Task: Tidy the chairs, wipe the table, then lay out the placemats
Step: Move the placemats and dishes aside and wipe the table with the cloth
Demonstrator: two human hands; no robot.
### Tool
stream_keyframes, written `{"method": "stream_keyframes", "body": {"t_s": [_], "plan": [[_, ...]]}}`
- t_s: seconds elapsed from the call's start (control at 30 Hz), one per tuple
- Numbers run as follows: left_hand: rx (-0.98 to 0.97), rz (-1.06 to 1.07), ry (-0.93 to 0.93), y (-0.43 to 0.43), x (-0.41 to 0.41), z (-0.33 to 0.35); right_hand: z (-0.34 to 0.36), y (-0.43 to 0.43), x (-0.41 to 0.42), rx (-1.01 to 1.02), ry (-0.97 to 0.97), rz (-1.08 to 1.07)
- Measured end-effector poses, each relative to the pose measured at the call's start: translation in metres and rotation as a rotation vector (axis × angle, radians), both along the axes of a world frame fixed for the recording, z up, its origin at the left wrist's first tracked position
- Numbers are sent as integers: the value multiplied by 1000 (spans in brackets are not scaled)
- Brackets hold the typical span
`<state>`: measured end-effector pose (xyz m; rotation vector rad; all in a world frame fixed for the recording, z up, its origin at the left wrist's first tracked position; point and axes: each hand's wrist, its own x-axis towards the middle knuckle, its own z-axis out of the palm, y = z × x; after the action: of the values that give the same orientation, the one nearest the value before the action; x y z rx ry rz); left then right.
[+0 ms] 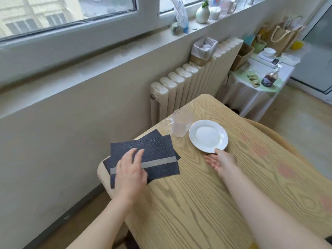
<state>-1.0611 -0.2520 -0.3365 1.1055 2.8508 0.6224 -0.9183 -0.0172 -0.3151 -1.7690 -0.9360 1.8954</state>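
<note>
In the head view, the placemats (154, 150) are being pressed at the bench (197, 203) corner by the flat, spread left hand (130, 169). The plate (208, 135) rim is being touched by the wide-open right hand (221, 161). If nudged, the plate risks being knocked into the glass mug (180, 124) just beside it.

My left hand (130, 169) is flat, palm down, fingers (139, 155) straight and a bit apart. My right hand (221, 161) is open, palm up. Both arms reach forward.

A white plate (208, 136) lies just beyond the fingertips (218, 150) of the right hand (222, 162). A clear mug (180, 124) stands farther out, leftward. A cream radiator (188, 81) stands well beyond both.
</note>
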Motion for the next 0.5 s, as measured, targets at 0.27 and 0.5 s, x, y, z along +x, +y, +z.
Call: {"method": "stream_keyframes", "body": {"t_s": [0.27,0.5], "plan": [[136,-398,-96,70,55,29,44,-4,52,62,17,10],[168,-671,-211,120,126,47,84,-6,148,179,-84,-43]]}}
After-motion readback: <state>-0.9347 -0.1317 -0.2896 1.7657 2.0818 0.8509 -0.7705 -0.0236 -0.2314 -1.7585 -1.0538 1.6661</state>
